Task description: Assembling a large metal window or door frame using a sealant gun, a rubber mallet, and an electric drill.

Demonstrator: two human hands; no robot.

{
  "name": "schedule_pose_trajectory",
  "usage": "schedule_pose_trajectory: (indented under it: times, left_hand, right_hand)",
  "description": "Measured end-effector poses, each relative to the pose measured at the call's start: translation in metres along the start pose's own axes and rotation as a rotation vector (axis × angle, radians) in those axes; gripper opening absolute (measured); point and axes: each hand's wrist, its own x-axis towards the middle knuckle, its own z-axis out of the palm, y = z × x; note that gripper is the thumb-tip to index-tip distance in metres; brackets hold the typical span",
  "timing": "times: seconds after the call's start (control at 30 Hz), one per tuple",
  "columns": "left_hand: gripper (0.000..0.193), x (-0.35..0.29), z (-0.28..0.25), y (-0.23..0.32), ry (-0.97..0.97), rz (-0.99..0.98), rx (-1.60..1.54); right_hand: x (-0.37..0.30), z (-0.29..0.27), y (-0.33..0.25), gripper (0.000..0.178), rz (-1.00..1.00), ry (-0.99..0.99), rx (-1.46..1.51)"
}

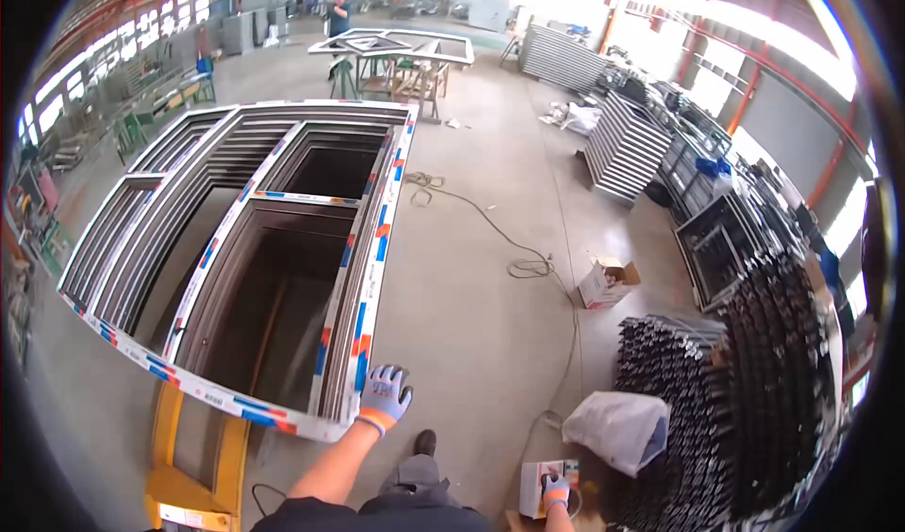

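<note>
My left hand (385, 395), in a grey glove with an orange cuff, lies beside the near right corner of a tall stack of window frames (372, 287). Its fingers are stretched out and hold nothing. The frames are dark inside, with white tape bearing red and blue patches on top. Down at the lower right, my right hand (556, 490), gloved alike, is at a small white and red box (532, 491). Its fingers look curled; what they grip is too small to make out.
A yellow pallet jack (193, 485) stands under the stack's near side. A white bag (617, 428) lies against piled dark profiles (726, 400) at right. An open carton (606, 284) and a cable (530, 266) are on the floor. Farther back, a person (338, 14) stands by a frame on trestles (396, 46).
</note>
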Motion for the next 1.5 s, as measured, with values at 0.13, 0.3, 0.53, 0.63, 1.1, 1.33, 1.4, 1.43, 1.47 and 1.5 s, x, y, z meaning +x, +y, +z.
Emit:
schedule_pose_trajectory:
  times: [0.13, 0.3, 0.53, 0.63, 1.1, 1.33, 1.4, 1.43, 1.47, 1.5]
  left_hand:
    - [0.04, 0.122, 0.058, -0.028, -0.019, -0.098, 0.029]
    - [0.041, 0.295, 0.12, -0.051, -0.026, -0.17, -0.01]
    - [0.035, 0.45, 0.207, -0.121, -0.194, -0.437, 0.08]
    - [0.04, 0.509, 0.226, -0.141, -0.265, -0.645, -0.004]
    - [0.043, 0.907, 0.292, -0.316, -0.472, -0.625, -0.104]
    - [0.04, 1.211, 0.267, -0.417, -0.22, -0.297, -0.161]
    - [0.039, 1.282, 0.256, -0.452, -0.227, -0.319, -0.147]
    - [0.038, 1.319, 0.256, -0.468, -0.236, -0.337, -0.142]
    - [0.039, 1.347, 0.265, -0.492, -0.198, -0.328, -0.133]
    - [0.039, 1.37, 0.277, -0.513, -0.198, -0.32, -0.13]
  right_hand:
    - [0.103, -0.012, -0.022, 0.036, 0.254, -0.302, -0.318]
    - [0.317, 0.041, -0.12, 0.032, 0.375, -0.275, -0.088]
    - [0.514, 0.042, -0.162, 0.028, 0.694, -0.177, 0.19]
    - [0.579, 0.024, -0.117, 0.027, 0.816, -0.114, 0.251]
    - [1.106, 0.206, -0.717, 0.025, -0.274, -0.27, -0.001]
    - [1.072, 0.266, -0.674, 0.023, -0.024, -0.581, -0.019]
    - [1.095, 0.288, -0.712, 0.024, 0.276, -0.528, -0.425]
    - [1.122, 0.299, -0.72, 0.023, 0.179, -0.588, -0.529]
    - [1.148, 0.31, -0.727, 0.022, 0.082, -0.649, -0.633]
    - [1.173, 0.321, -0.735, 0.022, -0.017, -0.709, -0.739]
